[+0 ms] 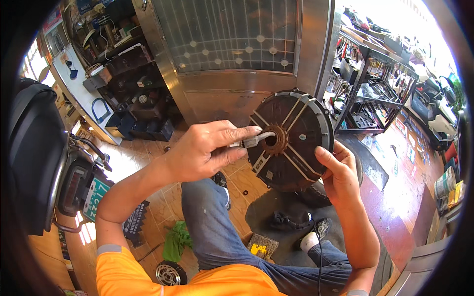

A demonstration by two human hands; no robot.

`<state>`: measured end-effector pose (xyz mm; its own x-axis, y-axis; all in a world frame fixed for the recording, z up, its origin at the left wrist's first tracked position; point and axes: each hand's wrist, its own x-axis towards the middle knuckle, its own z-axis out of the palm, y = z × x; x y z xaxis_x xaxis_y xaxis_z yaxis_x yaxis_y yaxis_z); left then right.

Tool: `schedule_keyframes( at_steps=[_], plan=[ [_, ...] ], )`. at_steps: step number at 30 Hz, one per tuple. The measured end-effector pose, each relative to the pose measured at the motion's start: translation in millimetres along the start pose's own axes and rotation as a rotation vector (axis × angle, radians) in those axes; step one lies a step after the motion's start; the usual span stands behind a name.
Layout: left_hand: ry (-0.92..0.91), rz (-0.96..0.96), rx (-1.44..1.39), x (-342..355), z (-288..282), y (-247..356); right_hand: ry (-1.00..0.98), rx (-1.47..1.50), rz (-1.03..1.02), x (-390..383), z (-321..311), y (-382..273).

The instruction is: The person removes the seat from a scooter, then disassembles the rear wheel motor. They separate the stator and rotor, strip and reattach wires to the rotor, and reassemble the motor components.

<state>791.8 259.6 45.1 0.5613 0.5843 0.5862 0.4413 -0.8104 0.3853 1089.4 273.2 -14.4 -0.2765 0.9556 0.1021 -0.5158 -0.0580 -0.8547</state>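
In front of me I hold up a black round wheel-motor cover (295, 170) with pale raised ribs and a rusty hub (274, 139) at its centre. My right hand (339, 170) grips the cover's right rim, thumb on the face and fingers behind. My left hand (210, 148) pinches a short, pale grey bent piece (253, 141) that looks like a cable end. Its curved tip reaches the hub's opening. I cannot tell whether it is fixed in there.
A tyre lies partly hidden below the cover, on a dark mat (266, 209). Nearby are a brake disc (170, 274), a green cloth (177, 240) and a small ring (245, 192). A scooter (37, 158) stands left, a metal door (222, 81) ahead, and a tool rack (373, 86) to the right.
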Motion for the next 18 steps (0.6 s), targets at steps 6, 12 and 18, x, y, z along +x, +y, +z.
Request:
schedule_keyframes(
  at_steps=[6, 12, 18],
  plan=[
    [-0.142, -0.086, 0.103, -2, -6, 2, -0.024, 0.093, 0.044, -3, -23, 5],
    [-0.147, -0.127, 0.216, -2, 1, 4, -0.040, -0.018, 0.067, -5, -23, 21],
    [-0.067, -0.255, 0.090, -14, -15, 10, -0.066, 0.090, 0.135, -6, -8, 39]
  ],
)
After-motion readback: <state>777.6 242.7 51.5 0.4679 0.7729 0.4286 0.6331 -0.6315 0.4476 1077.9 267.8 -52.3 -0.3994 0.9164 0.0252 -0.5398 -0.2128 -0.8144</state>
